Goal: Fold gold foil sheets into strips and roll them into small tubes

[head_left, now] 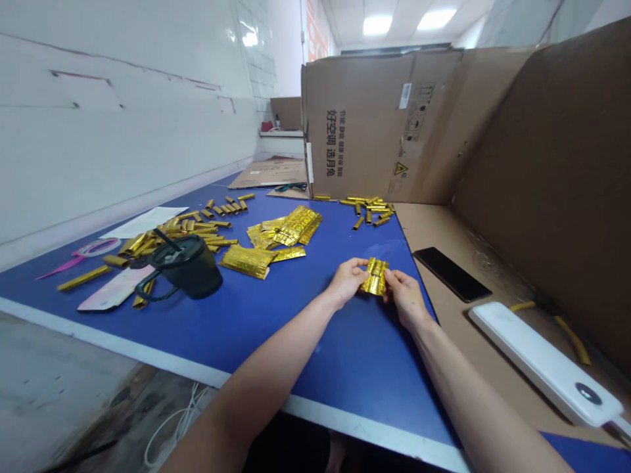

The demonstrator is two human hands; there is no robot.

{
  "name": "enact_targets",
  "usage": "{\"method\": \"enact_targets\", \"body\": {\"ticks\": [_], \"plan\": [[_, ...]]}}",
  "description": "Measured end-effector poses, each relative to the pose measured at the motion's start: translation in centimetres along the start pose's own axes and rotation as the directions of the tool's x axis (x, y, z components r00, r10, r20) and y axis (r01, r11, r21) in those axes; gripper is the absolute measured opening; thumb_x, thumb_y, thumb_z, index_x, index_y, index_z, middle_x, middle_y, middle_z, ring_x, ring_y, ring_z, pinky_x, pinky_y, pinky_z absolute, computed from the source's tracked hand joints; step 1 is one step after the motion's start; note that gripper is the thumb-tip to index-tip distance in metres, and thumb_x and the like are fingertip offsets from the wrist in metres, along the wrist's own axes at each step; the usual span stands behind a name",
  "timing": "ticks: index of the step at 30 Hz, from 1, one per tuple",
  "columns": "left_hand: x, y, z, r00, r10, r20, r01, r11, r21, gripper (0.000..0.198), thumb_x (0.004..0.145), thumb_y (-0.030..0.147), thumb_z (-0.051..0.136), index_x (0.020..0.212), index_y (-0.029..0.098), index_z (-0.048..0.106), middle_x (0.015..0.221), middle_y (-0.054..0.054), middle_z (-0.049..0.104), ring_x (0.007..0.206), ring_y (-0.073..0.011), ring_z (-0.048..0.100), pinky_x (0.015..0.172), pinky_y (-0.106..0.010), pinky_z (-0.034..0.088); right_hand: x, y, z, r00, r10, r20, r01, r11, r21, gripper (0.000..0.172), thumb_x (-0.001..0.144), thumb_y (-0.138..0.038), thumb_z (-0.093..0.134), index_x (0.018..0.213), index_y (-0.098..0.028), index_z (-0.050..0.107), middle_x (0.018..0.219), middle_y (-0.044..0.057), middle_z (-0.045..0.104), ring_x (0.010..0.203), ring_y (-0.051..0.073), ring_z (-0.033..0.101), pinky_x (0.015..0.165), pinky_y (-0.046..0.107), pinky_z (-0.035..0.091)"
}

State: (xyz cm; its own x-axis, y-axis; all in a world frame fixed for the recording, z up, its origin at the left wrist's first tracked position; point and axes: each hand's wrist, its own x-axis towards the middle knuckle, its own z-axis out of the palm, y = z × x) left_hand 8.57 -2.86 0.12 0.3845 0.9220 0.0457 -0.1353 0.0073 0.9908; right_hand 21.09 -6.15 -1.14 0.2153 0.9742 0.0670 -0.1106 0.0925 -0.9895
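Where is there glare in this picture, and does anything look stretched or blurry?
Head view: the ceiling lights burn out to white, and the gold foil piece held by the left hand and right hand glints; head view: the white power bank seems stretched, perhaps by a wide lens; head view: the white label is too soft to read.

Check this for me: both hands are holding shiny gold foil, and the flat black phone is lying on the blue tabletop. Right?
Not quite: the flat black phone lies on flat brown cardboard, not the blue tabletop, as the head view shows. The left hand and right hand do hold shiny gold foil.
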Motion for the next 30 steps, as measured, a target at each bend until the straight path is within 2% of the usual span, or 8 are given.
{"method": "enact_targets", "body": {"ticks": [3,7,10,16,18,20,24,30], "plan": [[-0.2,0.1,-0.1,0.999,0.022,0.024,-0.023,1.000,0.019,0.041,0.071,0.008,0.047,0.112,0.010,0.044,0.049,0.007,0.048,0.040,-0.0045,0.043,0.043,-0.016,0.033,0.0,0.1,0.0,1.000,0.002,0.025,-0.003,1.000,0.020,0.031,0.066,-0.042,0.058,0.052,-0.017,0.046,0.039,-0.007,0.041,0.031,0.006,0.035,0.032,0.019,0.026],[-0.3,0.2,-0.4,0.987,0.013,0.158,-0.012,1.000,-0.005,0.055,0.068,0.010,0.051,0.121,0.015,0.035,0.051,0.008,0.048,0.043,-0.0052,0.047,0.046,-0.016,0.036,0.1,-0.3,-0.2,0.991,0.058,0.125,-0.070,0.993,0.100,0.030,0.066,-0.045,0.057,0.059,-0.017,0.049,0.044,-0.005,0.047,0.032,0.006,0.035,0.032,0.020,0.026],[-0.2,0.2,-0.6,0.975,0.002,0.223,0.008,0.999,-0.047,0.049,0.066,0.016,0.058,0.112,0.014,0.042,0.056,0.005,0.053,0.049,-0.0084,0.054,0.048,-0.018,0.040,0.3,-0.8,-0.5,0.982,0.115,0.151,-0.141,0.974,0.175,0.030,0.063,-0.046,0.059,0.060,-0.017,0.050,0.043,-0.005,0.047,0.032,0.007,0.035,0.033,0.020,0.027],[-0.2,-0.1,-0.1,0.981,-0.042,0.191,0.057,0.996,-0.073,0.024,0.064,0.014,0.061,0.085,0.012,0.049,0.054,0.003,0.055,0.046,-0.0078,0.054,0.047,-0.019,0.042,0.5,-0.7,-0.9,0.977,0.152,0.146,-0.180,0.963,0.203,0.031,0.063,-0.044,0.061,0.058,-0.017,0.048,0.040,-0.006,0.045,0.032,0.006,0.037,0.036,0.020,0.030],[-0.1,0.0,0.2,0.987,-0.093,0.128,0.101,0.993,-0.061,0.018,0.065,0.009,0.058,0.080,0.012,0.049,0.053,0.002,0.056,0.043,-0.0077,0.053,0.044,-0.018,0.042,0.6,-0.5,-0.9,0.981,0.142,0.134,-0.166,0.968,0.189,0.031,0.063,-0.046,0.060,0.061,-0.017,0.050,0.041,-0.005,0.047,0.032,0.007,0.039,0.036,0.020,0.031],[0.0,0.1,0.2,0.989,-0.146,-0.020,0.144,0.987,-0.068,0.018,0.065,0.004,0.055,0.079,0.012,0.047,0.052,0.002,0.056,0.041,-0.0078,0.053,0.042,-0.017,0.040,0.5,-0.5,-0.9,0.987,0.118,0.105,-0.136,0.974,0.183,0.033,0.065,-0.049,0.058,0.066,-0.017,0.052,0.044,-0.005,0.049,0.033,0.007,0.040,0.035,0.021,0.032],[0.5,0.1,-0.3,0.944,-0.191,-0.267,0.169,0.980,-0.104,0.018,0.068,0.002,0.051,0.080,0.013,0.043,0.051,0.003,0.054,0.040,-0.0067,0.052,0.040,-0.015,0.038,0.1,-0.7,-0.6,0.999,0.023,0.028,-0.026,0.994,0.107,0.033,0.065,-0.047,0.059,0.078,-0.018,0.053,0.054,-0.004,0.055,0.037,0.007,0.045,0.035,0.019,0.034],[0.8,-0.3,-0.8,0.929,-0.195,-0.315,0.156,0.977,-0.145,0.015,0.071,0.004,0.049,0.076,0.014,0.039,0.051,0.002,0.053,0.043,-0.0072,0.054,0.045,-0.018,0.043,-0.4,-0.4,0.3,0.994,-0.050,0.101,0.061,0.993,-0.105,0.032,0.061,-0.039,0.064,0.081,-0.017,0.055,0.051,-0.005,0.054,0.037,0.008,0.046,0.036,0.020,0.034]]}}
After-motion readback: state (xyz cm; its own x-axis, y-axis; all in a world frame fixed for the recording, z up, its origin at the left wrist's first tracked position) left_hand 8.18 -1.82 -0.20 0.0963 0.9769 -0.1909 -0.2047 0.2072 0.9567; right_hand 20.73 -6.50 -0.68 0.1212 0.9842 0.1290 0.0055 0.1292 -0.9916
